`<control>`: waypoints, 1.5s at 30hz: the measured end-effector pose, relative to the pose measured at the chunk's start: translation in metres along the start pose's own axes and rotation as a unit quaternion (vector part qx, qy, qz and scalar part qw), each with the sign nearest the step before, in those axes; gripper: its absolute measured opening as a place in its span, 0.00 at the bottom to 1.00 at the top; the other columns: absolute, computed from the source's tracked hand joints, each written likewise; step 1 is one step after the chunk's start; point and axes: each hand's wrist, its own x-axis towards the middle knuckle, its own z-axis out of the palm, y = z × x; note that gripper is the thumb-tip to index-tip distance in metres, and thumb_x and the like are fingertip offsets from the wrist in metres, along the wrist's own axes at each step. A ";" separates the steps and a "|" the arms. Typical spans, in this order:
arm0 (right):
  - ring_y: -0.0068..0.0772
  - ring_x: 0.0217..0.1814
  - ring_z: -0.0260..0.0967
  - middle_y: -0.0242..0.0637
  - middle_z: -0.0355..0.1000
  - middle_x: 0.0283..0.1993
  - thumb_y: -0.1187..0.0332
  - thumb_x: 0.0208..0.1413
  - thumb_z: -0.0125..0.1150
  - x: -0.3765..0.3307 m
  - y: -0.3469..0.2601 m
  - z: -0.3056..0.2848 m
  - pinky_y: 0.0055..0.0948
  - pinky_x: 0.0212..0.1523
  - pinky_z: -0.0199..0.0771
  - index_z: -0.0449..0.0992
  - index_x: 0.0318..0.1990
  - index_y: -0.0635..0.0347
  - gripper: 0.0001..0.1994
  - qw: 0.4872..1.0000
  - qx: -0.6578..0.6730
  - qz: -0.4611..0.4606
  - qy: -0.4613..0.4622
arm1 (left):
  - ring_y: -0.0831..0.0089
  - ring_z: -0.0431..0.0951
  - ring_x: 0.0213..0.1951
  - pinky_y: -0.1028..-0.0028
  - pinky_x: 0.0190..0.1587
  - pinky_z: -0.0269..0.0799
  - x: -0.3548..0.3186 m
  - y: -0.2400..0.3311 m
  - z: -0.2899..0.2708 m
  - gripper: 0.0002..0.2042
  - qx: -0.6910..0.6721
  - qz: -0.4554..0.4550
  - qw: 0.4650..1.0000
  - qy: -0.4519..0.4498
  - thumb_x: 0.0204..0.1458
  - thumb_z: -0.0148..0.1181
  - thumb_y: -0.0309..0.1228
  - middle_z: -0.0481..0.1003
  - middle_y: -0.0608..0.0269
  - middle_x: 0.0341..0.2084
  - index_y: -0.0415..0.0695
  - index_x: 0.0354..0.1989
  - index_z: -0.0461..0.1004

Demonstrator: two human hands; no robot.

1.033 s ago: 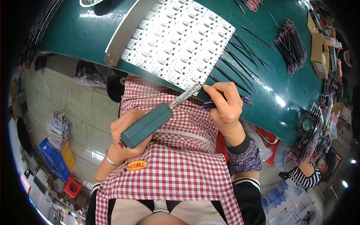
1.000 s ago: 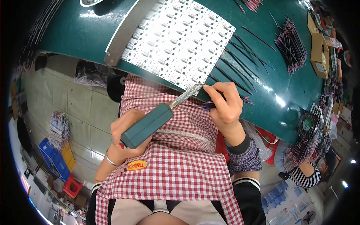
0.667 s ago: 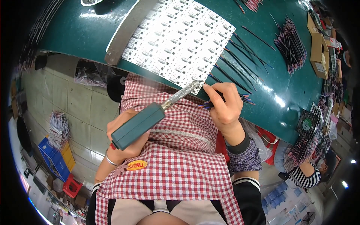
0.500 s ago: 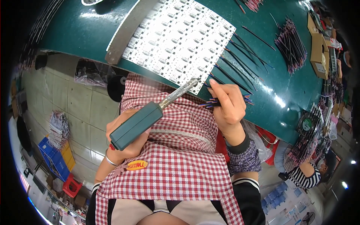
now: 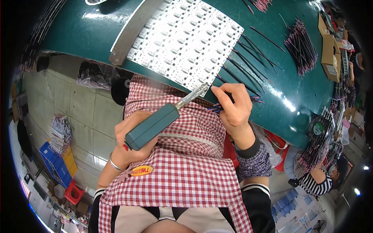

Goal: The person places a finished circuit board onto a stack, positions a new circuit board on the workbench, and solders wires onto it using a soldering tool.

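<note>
My left hand (image 5: 130,141) grips a soldering iron (image 5: 157,121) by its teal handle; the metal tip (image 5: 198,91) reaches the near edge of a white LED panel (image 5: 186,39) lying on the green table (image 5: 77,27). My right hand (image 5: 233,106) pinches a small bundle of thin coloured wires (image 5: 217,108) and holds a fingertip at the same panel edge, right beside the iron's tip. A grey metal bar (image 5: 130,33) lies along the panel's left side. I wear a red and white checked apron (image 5: 182,174).
Loose dark wires (image 5: 248,50) lie on the table right of the panel, with a thicker bundle (image 5: 301,46) and cardboard boxes (image 5: 330,50) beyond. A small fan (image 5: 318,128) sits at the table's right edge. Another person in a striped sleeve (image 5: 314,182) is at the lower right. Blue, yellow and red crates (image 5: 58,165) stand on the tiled floor.
My left hand has shifted slightly, swinging the iron's handle. My right hand has gathered the wires and brought its fingertips closer to the iron's tip at the panel edge.
</note>
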 end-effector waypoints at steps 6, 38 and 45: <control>0.44 0.36 0.71 0.41 0.71 0.36 0.84 0.23 0.55 0.002 0.003 0.000 0.36 0.33 0.71 0.80 0.42 0.66 0.27 0.999 -0.018 -0.035 0.002 | 0.60 0.80 0.28 0.72 0.31 0.76 0.002 0.002 -0.004 0.11 0.028 0.000 0.999 -0.020 0.33 0.66 0.17 0.77 0.52 0.28 0.32 0.29 0.75; 0.41 0.35 0.71 0.40 0.73 0.37 0.85 0.28 0.57 -0.012 -0.010 0.012 0.33 0.33 0.72 0.82 0.45 0.65 0.28 0.998 0.047 0.023 0.046 | 0.55 0.84 0.33 0.68 0.36 0.81 -0.014 -0.002 -0.007 0.11 0.029 -0.022 0.999 0.029 0.39 0.69 0.18 0.80 0.48 0.33 0.33 0.34 0.80; 0.42 0.39 0.71 0.41 0.73 0.38 0.85 0.28 0.57 -0.009 -0.013 0.009 0.34 0.35 0.73 0.81 0.46 0.66 0.28 0.999 0.013 0.035 0.009 | 0.55 0.84 0.33 0.67 0.36 0.81 -0.013 -0.004 -0.006 0.10 0.037 -0.019 0.999 0.029 0.39 0.70 0.19 0.80 0.48 0.32 0.34 0.33 0.80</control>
